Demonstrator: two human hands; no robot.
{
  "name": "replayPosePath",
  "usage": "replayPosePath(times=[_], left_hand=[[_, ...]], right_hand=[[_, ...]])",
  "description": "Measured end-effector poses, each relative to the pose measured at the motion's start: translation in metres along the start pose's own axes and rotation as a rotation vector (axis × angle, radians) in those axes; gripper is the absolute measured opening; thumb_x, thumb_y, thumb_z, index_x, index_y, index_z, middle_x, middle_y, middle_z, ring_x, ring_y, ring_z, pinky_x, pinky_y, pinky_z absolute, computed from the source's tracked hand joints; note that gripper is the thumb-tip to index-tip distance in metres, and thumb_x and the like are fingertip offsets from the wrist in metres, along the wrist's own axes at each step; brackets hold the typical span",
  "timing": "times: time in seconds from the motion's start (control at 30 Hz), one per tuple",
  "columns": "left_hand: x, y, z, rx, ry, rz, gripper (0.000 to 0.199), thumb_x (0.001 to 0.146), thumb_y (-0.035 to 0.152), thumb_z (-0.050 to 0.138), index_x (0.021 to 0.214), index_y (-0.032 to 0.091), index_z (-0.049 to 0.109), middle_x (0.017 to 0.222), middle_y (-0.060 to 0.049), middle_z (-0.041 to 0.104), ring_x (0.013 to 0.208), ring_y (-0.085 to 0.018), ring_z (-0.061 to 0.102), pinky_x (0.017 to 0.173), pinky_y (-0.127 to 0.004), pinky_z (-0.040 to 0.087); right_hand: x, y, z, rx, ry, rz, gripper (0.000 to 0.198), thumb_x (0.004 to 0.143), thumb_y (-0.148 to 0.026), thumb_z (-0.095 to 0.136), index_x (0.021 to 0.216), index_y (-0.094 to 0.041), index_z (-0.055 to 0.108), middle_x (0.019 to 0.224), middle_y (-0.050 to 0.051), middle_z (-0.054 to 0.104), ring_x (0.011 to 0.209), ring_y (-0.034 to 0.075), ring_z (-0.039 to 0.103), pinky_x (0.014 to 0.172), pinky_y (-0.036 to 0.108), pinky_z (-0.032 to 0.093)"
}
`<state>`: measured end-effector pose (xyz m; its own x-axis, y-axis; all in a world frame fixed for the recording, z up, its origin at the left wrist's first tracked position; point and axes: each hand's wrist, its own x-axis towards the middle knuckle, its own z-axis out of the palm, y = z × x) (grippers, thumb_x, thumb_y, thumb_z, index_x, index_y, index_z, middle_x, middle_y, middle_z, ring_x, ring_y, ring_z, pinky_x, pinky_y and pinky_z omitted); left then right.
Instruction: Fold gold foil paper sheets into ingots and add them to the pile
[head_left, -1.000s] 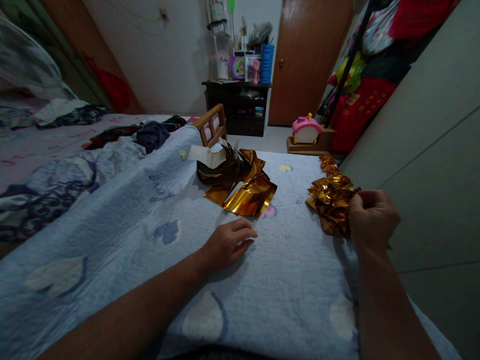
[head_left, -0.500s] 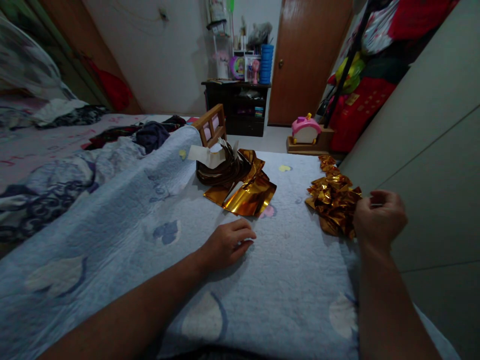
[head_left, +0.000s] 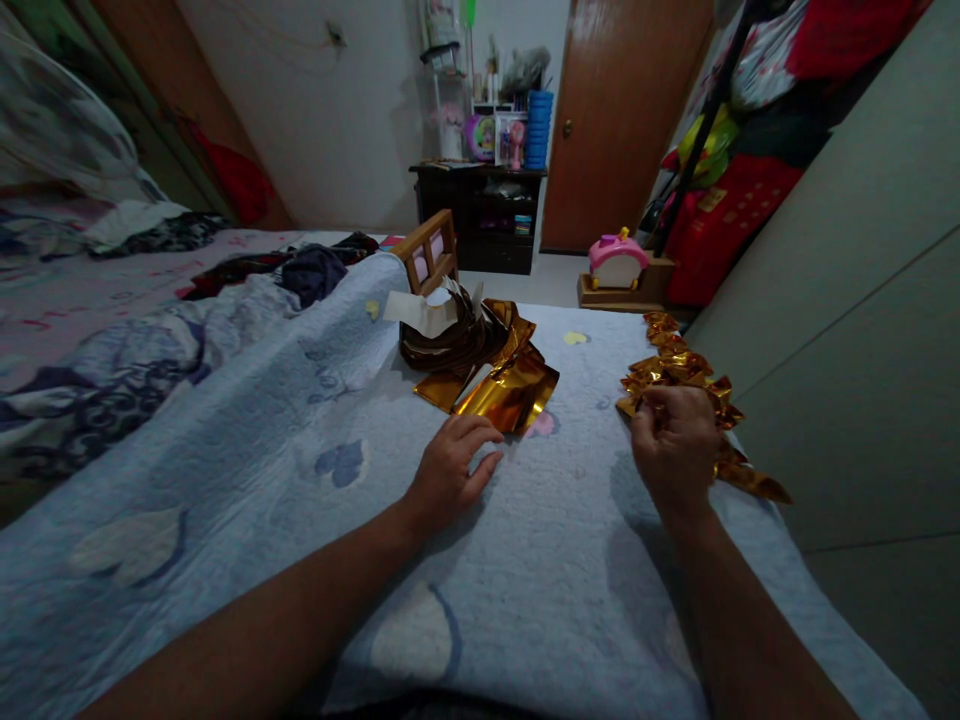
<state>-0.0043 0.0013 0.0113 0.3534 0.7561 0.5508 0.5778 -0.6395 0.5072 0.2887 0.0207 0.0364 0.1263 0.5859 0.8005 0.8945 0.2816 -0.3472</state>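
My left hand (head_left: pixel 455 465) lies low over the quilt, thumb apart from the fingers, with nothing in it. Its fingers reach the near edge of a shiny gold foil paper sheet (head_left: pixel 517 393); whether they touch it I cannot tell. Behind that sheet sits a thick, curled stack of foil paper (head_left: pixel 450 340) with pale undersides showing. My right hand (head_left: pixel 677 440) is loosely curled in front of a heap of folded gold foil pieces (head_left: pixel 671 368), hiding part of it. I see nothing between its fingers. One pointed foil piece (head_left: pixel 757 482) lies to the right of that hand.
A pale blue quilt (head_left: pixel 555 560) with heart patterns covers the bed surface. At its right edge rises a light cabinet wall (head_left: pixel 847 380). Rumpled bedding (head_left: pixel 225 330) lies to the left. Beyond the far edge are a wooden bed rail (head_left: pixel 424 250) and a pink toy (head_left: pixel 619 260).
My right hand has moved left from the heap's right side to its front, uncovering the pointed foil piece. My left hand has shifted slightly up toward the gold sheet.
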Motion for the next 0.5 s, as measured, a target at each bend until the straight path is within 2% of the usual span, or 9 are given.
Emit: replayPosePath(times=[0.1, 0.23, 0.37, 0.5], left_hand=[[0.001, -0.008, 0.006, 0.068, 0.012, -0.017, 0.028, 0.094, 0.019, 0.058, 0.122, 0.017, 0.063, 0.124, -0.013, 0.068, 0.117, -0.029, 0.062, 0.104, -0.051, 0.05], [0.004, -0.017, 0.017, 0.133, -0.094, -0.059, 0.044, 0.094, 0.021, 0.059, 0.137, 0.016, 0.055, 0.142, -0.016, 0.06, 0.133, -0.031, 0.055, 0.114, -0.055, 0.043], [0.007, -0.024, 0.026, 0.162, -0.167, -0.117, 0.051, 0.094, 0.022, 0.06, 0.142, 0.009, 0.051, 0.147, -0.021, 0.055, 0.14, -0.033, 0.048, 0.118, -0.056, 0.04], [0.007, -0.03, 0.031, 0.152, -0.199, -0.174, 0.048, 0.095, 0.022, 0.058, 0.141, 0.012, 0.053, 0.148, -0.02, 0.055, 0.142, -0.032, 0.048, 0.119, -0.055, 0.039]], right_hand=[[-0.009, -0.011, 0.01, 0.097, -0.102, -0.055, 0.012, 0.084, -0.013, 0.051, 0.088, -0.021, 0.059, 0.083, 0.006, 0.06, 0.083, 0.025, 0.057, 0.078, 0.038, 0.046], [-0.02, -0.015, 0.02, 0.167, -0.233, -0.072, 0.014, 0.085, -0.012, 0.051, 0.091, -0.02, 0.061, 0.082, 0.005, 0.06, 0.076, 0.023, 0.058, 0.075, 0.036, 0.047], [-0.026, -0.016, 0.025, 0.198, -0.314, -0.065, 0.014, 0.086, -0.013, 0.05, 0.092, -0.018, 0.061, 0.082, 0.006, 0.061, 0.073, 0.021, 0.059, 0.072, 0.035, 0.048], [-0.029, -0.017, 0.027, 0.235, -0.377, -0.06, 0.014, 0.084, -0.012, 0.051, 0.09, -0.018, 0.062, 0.079, 0.005, 0.062, 0.071, 0.02, 0.06, 0.069, 0.033, 0.047]])
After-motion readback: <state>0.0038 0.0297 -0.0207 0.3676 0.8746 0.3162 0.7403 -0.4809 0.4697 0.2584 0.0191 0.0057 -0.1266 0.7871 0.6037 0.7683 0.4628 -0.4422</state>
